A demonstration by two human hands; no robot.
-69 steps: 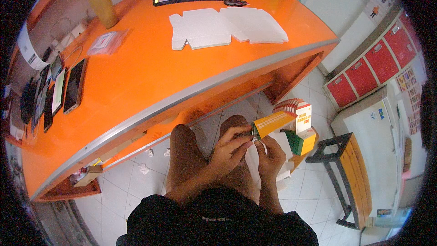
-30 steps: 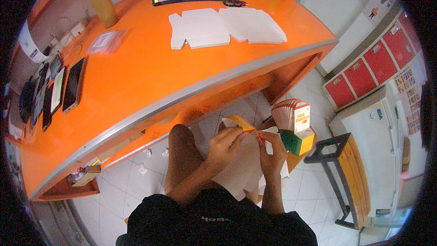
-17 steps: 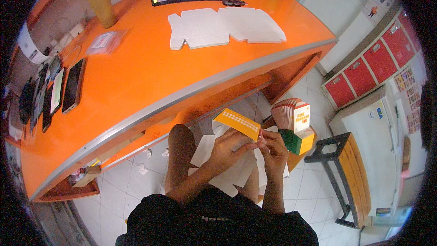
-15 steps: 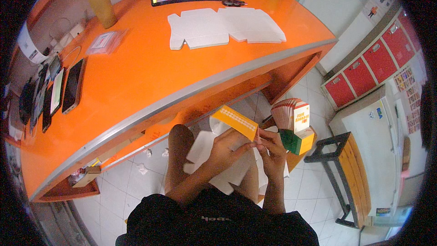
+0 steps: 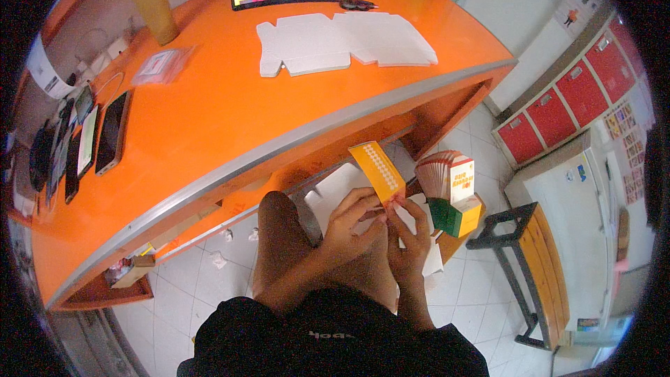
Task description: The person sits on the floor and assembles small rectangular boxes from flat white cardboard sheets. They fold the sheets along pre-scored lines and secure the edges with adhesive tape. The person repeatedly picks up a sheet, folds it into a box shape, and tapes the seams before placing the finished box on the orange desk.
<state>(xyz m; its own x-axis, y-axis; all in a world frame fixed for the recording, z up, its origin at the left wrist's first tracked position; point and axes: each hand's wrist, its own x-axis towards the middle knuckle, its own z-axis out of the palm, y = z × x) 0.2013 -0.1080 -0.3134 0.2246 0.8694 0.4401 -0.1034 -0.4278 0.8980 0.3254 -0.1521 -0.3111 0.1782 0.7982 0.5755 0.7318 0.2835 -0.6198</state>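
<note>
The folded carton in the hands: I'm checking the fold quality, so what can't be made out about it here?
- Head view: the carton's lower end is covered by the left hand and right hand.
- Its white inner side faces away.
- Its print is too small.

Above hands: underside edge of orange surface (image 5: 230, 167) overhangs closely.
Right: stacked cartons (image 5: 452, 195) and bench (image 5: 537, 265) block passage.
Left: floor (image 5: 202, 286) beside knee lies open.
</note>
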